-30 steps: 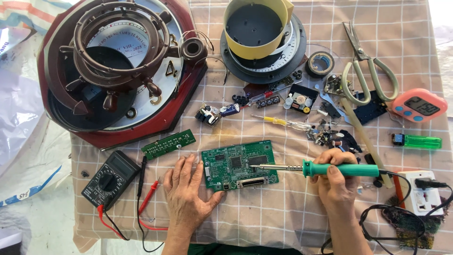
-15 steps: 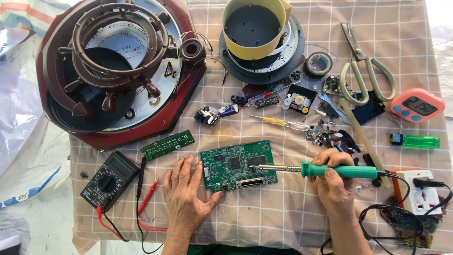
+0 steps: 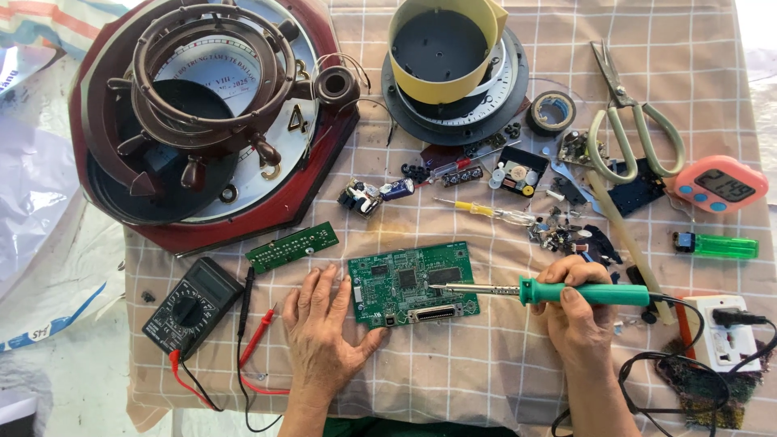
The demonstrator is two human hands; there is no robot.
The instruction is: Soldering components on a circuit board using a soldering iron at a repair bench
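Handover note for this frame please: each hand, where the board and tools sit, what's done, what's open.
Left hand: flat on the cloth, fingers against the left edge of the green circuit board, steadying it.
Right hand: gripping the green-handled soldering iron, tip over the board's right half; contact not clear.
Board lies flat on the checked cloth, connector side toward the person.
Nearby: multimeter with red probe left of the hand, smaller green board above it, power strip at right.
Done: board laid out, iron in hand.
Open: no finished joint visible; check the iron's tip position.
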